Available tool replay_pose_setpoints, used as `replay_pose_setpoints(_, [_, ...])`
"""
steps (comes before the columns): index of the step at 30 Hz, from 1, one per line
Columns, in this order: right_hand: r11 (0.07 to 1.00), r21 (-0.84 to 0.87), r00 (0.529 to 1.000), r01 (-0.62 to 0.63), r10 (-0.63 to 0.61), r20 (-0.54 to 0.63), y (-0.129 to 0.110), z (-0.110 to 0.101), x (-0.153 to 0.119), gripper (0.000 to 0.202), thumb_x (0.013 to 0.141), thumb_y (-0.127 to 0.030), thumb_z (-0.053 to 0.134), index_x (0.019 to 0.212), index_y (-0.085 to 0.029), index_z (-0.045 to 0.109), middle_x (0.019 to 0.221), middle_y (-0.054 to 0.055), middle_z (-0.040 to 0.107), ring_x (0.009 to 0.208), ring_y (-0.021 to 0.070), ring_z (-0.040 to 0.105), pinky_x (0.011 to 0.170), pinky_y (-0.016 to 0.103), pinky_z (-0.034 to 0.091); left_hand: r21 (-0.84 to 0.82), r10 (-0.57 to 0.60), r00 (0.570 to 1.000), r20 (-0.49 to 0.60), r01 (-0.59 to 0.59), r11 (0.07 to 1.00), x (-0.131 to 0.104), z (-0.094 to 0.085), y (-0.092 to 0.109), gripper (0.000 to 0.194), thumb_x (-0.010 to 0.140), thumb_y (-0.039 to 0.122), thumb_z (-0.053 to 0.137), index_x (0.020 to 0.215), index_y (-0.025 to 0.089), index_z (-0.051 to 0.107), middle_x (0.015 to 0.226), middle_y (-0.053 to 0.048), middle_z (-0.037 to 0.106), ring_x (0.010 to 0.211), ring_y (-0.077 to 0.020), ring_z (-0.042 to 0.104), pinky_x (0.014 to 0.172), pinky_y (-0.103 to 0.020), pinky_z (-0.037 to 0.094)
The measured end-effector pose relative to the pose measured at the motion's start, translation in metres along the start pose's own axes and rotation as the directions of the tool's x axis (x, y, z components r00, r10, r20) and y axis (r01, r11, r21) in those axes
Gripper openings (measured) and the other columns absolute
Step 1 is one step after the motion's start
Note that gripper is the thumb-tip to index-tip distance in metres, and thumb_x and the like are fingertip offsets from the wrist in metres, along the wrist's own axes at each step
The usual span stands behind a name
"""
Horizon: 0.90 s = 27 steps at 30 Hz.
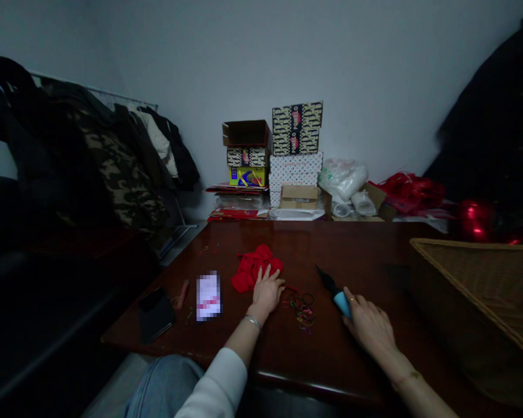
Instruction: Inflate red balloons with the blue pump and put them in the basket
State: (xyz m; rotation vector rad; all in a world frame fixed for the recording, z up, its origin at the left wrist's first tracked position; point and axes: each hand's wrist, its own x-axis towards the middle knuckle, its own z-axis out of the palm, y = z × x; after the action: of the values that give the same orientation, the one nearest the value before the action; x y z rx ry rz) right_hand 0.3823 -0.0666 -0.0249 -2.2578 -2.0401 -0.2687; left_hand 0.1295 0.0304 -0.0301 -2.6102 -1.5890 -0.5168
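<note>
A: What lies at the left end of the desk [200, 337]?

B: A dark flat device [157, 313], a slim reddish piece [182, 294] and a pale, blurred rectangle [208, 297] lie on the polished brown surface, none of them touched by a hand.

A: And beside them?

B: A red heap [253, 268], soft and rumpled, lies left of the desk's middle. The left hand [268, 291] rests palm down at its near right edge, fingers loosely spread; in the dim light, whether the fingertips pinch any of it cannot be told.

A: How far along does the work look there?

B: Early, by all appearances. The red heap lies loose, with no band around the part in view and no finished piece set apart from it.

A: Moving right?

B: A tangle of rubber bands [305, 312] in mixed colors, unsorted, lies between the two hands, touched by neither.

A: And the right hand [370, 325]?

B: Closed around the light-blue grip of a slender tool [333, 290], whose narrow black tip points toward the far side of the desk. Picking it up is done; its tip meets neither the heap nor the bands, so any work with it appears to be left.

A: At far right?

B: A wicker basket [475, 248], its rim well apart from the red heap.
</note>
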Motion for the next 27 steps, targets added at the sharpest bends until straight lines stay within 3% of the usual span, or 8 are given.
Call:
replay_pose_setpoints(3, [1.000,0.004,1.000,0.007,-0.007,-0.012,0.000,0.001,0.000,0.058,0.078,-0.023,0.052,0.133,-0.018,0.034,0.106,0.008,0.058,0.093,0.0219,0.055,0.082,0.036,0.037,-0.006,-0.011,1.000,0.007,0.011,1.000,-0.002,-0.001,0.005,0.041,0.082,0.039,0.049,0.118,0.022,0.057,0.137,-0.005,0.045,0.134,-0.0251,0.022,0.111,-0.046,0.010])
replay_pose_setpoints(7, [0.999,0.022,0.999,0.030,-0.030,-0.036,0.001,0.003,0.001,0.059,0.076,-0.020,0.051,0.132,-0.017,0.036,0.107,0.009,0.059,0.094,0.0225,0.055,0.086,0.037,0.035,-0.027,-0.007,0.999,0.050,0.009,1.000,0.003,0.004,0.015,0.042,0.080,0.034,0.050,0.119,0.022,0.056,0.138,-0.004,0.043,0.135,-0.0238,0.022,0.111,-0.046,0.011])
replay_pose_setpoints(19, [0.989,0.088,0.990,0.119,-0.111,-0.088,0.005,-0.003,0.000,0.059,0.074,-0.018,0.049,0.132,-0.021,0.038,0.102,0.007,0.061,0.095,0.0230,0.053,0.088,0.036,0.033,-0.079,-0.002,0.996,0.084,0.008,0.997,0.019,0.016,0.030,0.023,0.084,0.030,0.049,0.098,0.026,0.067,0.119,-0.003,0.061,0.124,-0.0242,0.041,0.108,-0.052,0.012])
replay_pose_setpoints(27, [0.975,0.151,0.975,0.166,-0.138,-0.177,0.010,-0.011,0.001,0.057,0.075,-0.018,0.048,0.132,-0.021,0.039,0.108,0.006,0.060,0.098,0.0227,0.051,0.097,0.041,0.026,-0.328,-0.153,0.987,-0.052,0.128,0.936,0.024,-0.005,0.017,0.026,0.087,0.036,0.047,0.103,0.029,0.066,0.102,0.000,0.069,0.097,-0.0187,0.062,0.107,-0.043,0.020])
